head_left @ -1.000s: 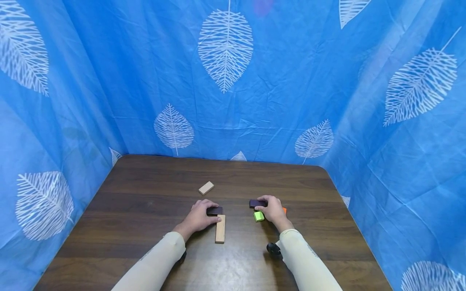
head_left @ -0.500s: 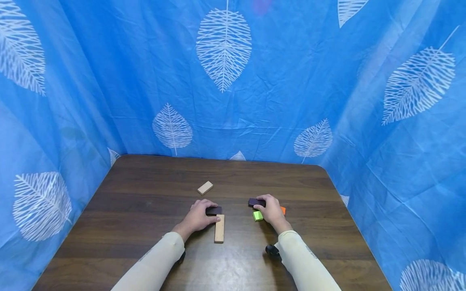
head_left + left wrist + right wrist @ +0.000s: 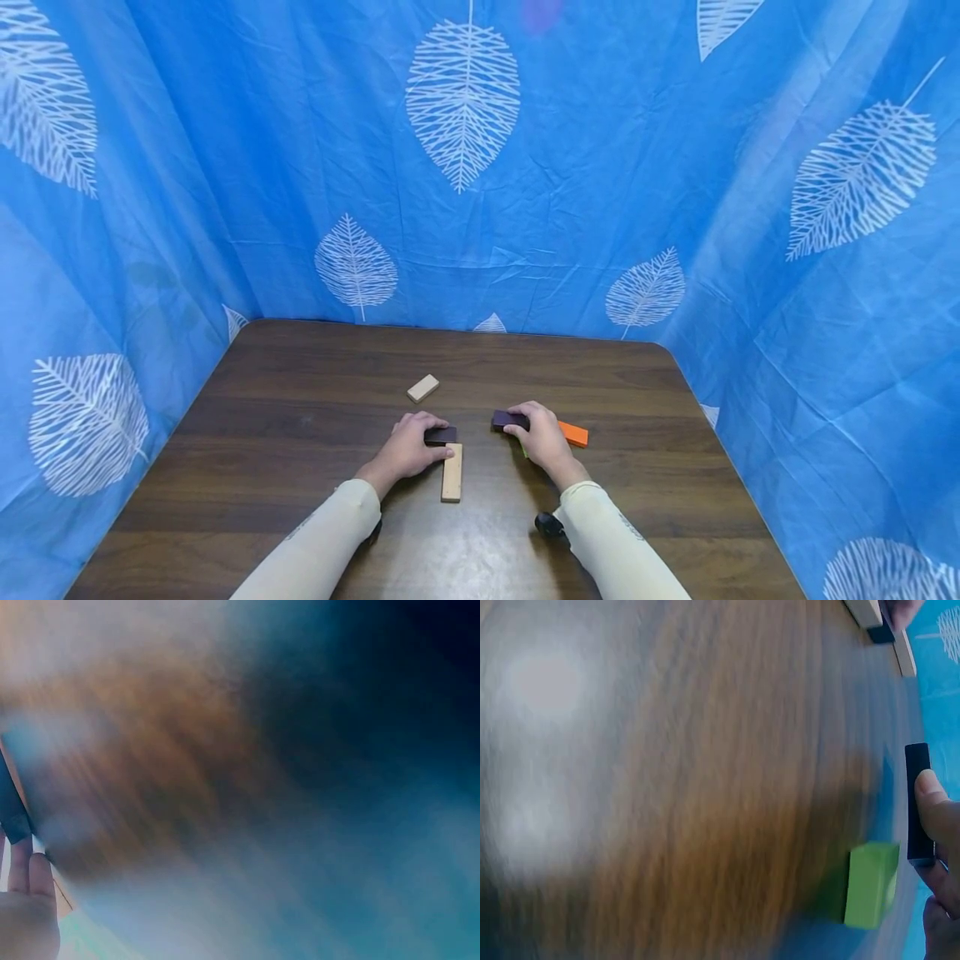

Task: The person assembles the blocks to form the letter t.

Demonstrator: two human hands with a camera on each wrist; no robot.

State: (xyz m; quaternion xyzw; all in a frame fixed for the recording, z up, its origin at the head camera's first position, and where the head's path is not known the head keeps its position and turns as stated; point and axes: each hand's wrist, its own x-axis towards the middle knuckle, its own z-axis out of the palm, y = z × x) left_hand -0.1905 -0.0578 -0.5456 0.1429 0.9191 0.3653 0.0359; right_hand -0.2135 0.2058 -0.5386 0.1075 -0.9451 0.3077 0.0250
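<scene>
In the head view my left hand point(image 3: 407, 447) grips a dark brown wooden block point(image 3: 441, 435), its thumb over the far end of a long pale wooden block point(image 3: 452, 473). Fingers and part of that dark block point(image 3: 13, 806) appear at the left edge of the blurred left wrist view. My right hand point(image 3: 543, 437) pinches a second dark block point(image 3: 507, 420) between thumb and fingers. A bright green block point(image 3: 871, 885) sits close to the right hand, mostly hidden under it in the head view. Just right of that hand lies an orange block point(image 3: 573, 434).
A small pale block point(image 3: 423, 388) lies farther back on the brown wooden table point(image 3: 315, 367). Blue curtains point(image 3: 465, 233) with white leaf prints hang behind the table and along both sides. A black object point(image 3: 549, 524) is at the right sleeve's cuff.
My right hand has moved left with its dark block, uncovering more of the orange block and covering most of the green one. The left hand stays where it was.
</scene>
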